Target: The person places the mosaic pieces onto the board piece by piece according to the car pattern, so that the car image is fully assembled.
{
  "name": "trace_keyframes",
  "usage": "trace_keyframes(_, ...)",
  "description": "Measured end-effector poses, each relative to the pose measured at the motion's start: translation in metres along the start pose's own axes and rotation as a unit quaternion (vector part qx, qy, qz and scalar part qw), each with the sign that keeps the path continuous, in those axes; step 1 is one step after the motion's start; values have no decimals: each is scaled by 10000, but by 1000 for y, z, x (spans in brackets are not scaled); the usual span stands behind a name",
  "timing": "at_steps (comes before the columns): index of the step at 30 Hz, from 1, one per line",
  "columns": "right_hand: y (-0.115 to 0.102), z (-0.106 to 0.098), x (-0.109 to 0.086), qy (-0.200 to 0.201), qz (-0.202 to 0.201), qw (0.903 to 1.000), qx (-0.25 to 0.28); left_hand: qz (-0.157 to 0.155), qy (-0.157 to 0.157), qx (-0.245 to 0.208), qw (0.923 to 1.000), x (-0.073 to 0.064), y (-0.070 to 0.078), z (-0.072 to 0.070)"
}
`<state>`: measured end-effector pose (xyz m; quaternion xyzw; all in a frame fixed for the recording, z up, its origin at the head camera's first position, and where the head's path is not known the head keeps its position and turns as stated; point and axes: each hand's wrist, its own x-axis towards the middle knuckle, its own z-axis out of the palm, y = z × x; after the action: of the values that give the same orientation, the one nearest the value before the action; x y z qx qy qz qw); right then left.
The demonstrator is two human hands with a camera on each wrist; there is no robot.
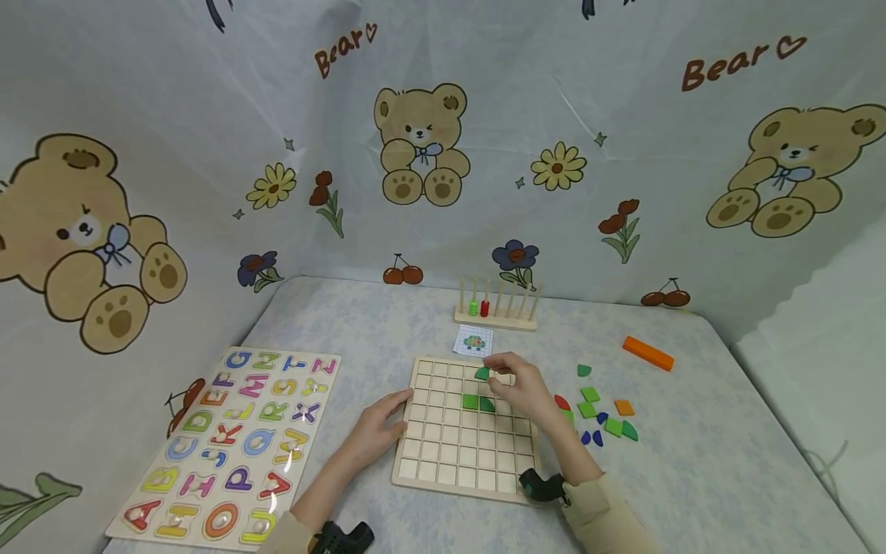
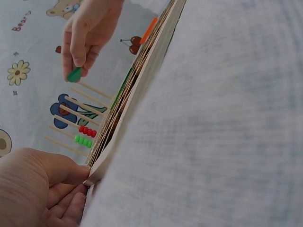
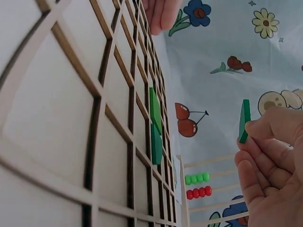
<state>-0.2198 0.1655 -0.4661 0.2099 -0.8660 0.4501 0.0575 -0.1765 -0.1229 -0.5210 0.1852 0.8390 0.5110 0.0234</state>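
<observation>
A wooden grid board (image 1: 443,450) lies in the middle of the table. My left hand (image 1: 377,425) grips its left edge, thumb on top and fingers below, as the left wrist view shows. Above the board's far part, my right hand (image 1: 521,387) pinches a dark green quarter-round tile (image 3: 245,120) between thumb and fingers. A light green square tile (image 1: 471,402) and a second dark green quarter-round tile (image 1: 487,404) sit side by side in the grid. Beyond the board lies a pattern card (image 1: 474,341) with a small coloured picture.
Loose green, blue, red and orange tiles (image 1: 613,427) lie right of the board, with an orange bar (image 1: 647,353) farther back. A wooden peg rack (image 1: 495,317) with green and red beads stands behind the card. An alphabet puzzle board (image 1: 228,446) lies at the left.
</observation>
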Motion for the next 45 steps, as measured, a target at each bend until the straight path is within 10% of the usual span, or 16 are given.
trace_keyframes(45,9,56,-8,-523,-141,9985,-95,-92,41,96,9999,0,0,0)
